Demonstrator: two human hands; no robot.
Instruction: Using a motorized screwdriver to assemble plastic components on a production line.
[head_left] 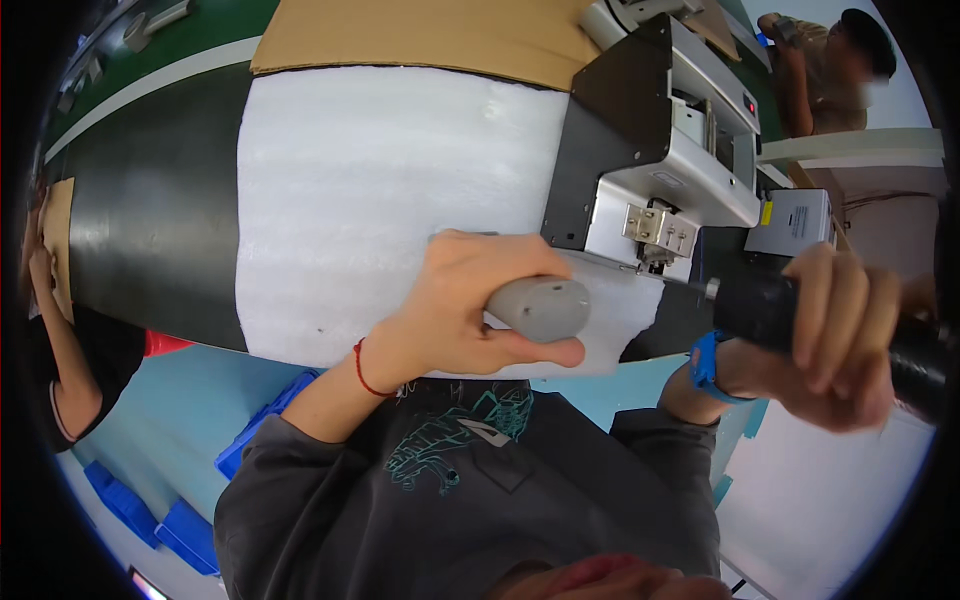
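My left hand is closed around a grey part with a rounded, cylinder-like end, held over the white foam sheet. The rest of that part is mostly hidden by my fingers. At the right, my right hand grips a black electric screwdriver, its thin bit pointing left. The bit's tip is by the metal pick-up block of a black and silver screw feeder; whether it touches cannot be made out.
Brown cardboard lies beyond the foam on the dark table. Behind the feeder is a grey fixture; a grey box stands to its right. Blue bins sit at lower left. Co-workers are at far left and upper right.
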